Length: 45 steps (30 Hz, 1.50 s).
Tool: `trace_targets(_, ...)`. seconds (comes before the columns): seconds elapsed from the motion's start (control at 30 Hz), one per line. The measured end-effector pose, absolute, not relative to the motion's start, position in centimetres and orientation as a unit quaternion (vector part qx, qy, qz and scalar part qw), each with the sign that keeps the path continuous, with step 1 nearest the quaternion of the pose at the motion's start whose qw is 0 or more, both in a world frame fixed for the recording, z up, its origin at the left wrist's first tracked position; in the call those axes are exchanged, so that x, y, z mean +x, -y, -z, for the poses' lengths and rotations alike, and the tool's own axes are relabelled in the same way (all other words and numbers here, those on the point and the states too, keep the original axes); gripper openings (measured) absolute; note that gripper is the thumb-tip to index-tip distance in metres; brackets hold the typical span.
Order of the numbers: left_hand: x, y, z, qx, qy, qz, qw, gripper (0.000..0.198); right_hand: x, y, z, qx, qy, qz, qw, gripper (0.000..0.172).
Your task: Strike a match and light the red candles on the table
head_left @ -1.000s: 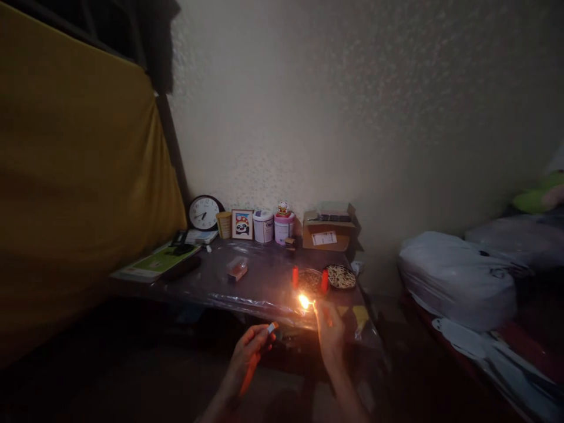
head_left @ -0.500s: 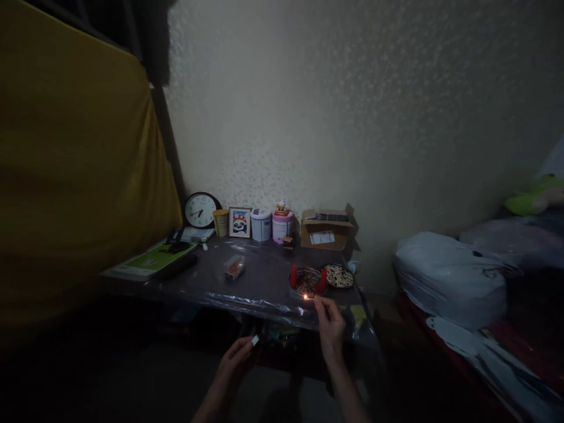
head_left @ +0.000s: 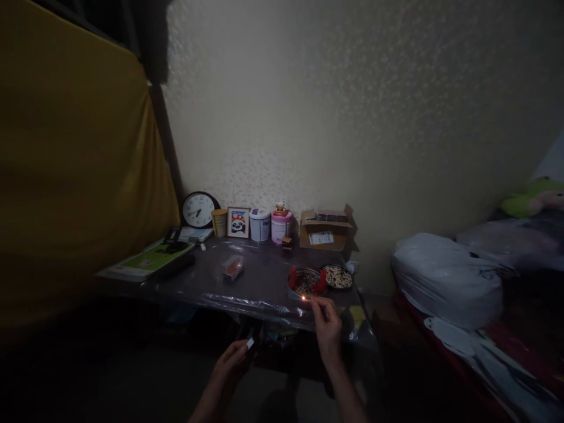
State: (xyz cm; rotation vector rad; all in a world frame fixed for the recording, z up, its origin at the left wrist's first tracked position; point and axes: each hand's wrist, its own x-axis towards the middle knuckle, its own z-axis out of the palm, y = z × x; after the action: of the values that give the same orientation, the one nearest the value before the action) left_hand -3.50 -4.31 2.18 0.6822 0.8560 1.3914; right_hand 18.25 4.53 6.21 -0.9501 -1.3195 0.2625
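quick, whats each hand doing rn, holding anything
left hand: closed on a small box, probably a matchbox.
right hand: pinching a lit match, flame close to the round tin.

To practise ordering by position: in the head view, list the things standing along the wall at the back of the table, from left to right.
Along the wall: round clock → yellow cup → framed panda picture → white tin → pink tin → open cardboard box.

Clock left of tins; box right; dishes in front.
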Motion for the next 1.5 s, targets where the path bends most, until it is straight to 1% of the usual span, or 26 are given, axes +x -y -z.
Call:
trace_targets(0.07, -3.6, 4.2, -2.0, 0.296, -0.373, -0.613, 0.631, 0.023, 18.2, -4.3, -6.5, -0.419, 0.596, -0.107, 0.676, 0.015)
trace_targets(0.23, -3.8, 3.9, -1.5, 0.267, -0.409, -0.602, 0.632, 0.03, 18.0, -3.9, -7.0, -0.412, 0.622, -0.08, 0.661, 0.014)
trace_targets(0.53, -3.7, 3.7, -1.2, 0.26, -0.392, -0.61, 0.638, 0.025, 17.8, -3.7, -7.1, -0.41, 0.66, -0.043, 0.627, 0.016)
trace_targets(0.67, -3.8, 3.6, -0.9, 0.26, -0.386, -0.616, 0.635, 0.023, 17.8, -3.8, -7.3, -0.404, 0.664, -0.028, 0.628, 0.015)
trace_targets(1.03, -3.8, 4.2, -1.9, 0.289, -0.376, -0.608, 0.636, 0.021, 18.0, -4.5, -7.5, -0.402, 0.665, -0.043, 0.628, 0.015)
trace_targets(1.2, -3.8, 4.3, -2.3, 0.278, -0.39, -0.607, 0.634, 0.025, 17.9, -4.9, -7.6, -0.398, 0.664, -0.044, 0.631, 0.014)
trace_targets(1.33, -3.9, 3.9, -1.8, 0.268, -0.387, -0.608, 0.639, 0.027, 17.7, -5.3, -7.7, -0.392, 0.66, -0.052, 0.639, 0.014)
trace_targets(1.5, -4.1, 3.6, -1.3, 0.271, -0.388, -0.602, 0.643, 0.024, 17.6, -5.7, -8.0, -0.402, 0.637, -0.072, 0.654, 0.014)
